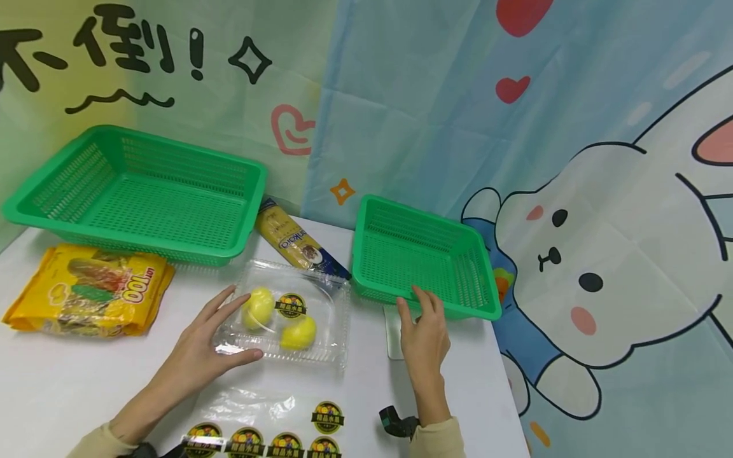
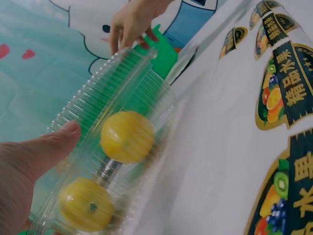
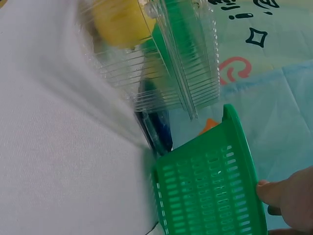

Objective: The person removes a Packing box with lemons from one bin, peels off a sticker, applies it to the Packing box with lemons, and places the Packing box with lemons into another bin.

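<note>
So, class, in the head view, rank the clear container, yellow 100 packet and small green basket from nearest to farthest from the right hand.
1. Small green basket: at the right hand.
2. Clear container: left of that hand.
3. Yellow 100 packet: far left.

White tabletop strip [image 1: 366, 337] passable right of clear plastic clamshell box [image 1: 283, 326], far end blocked by small green plastic basket [image 1: 412, 262]
</note>
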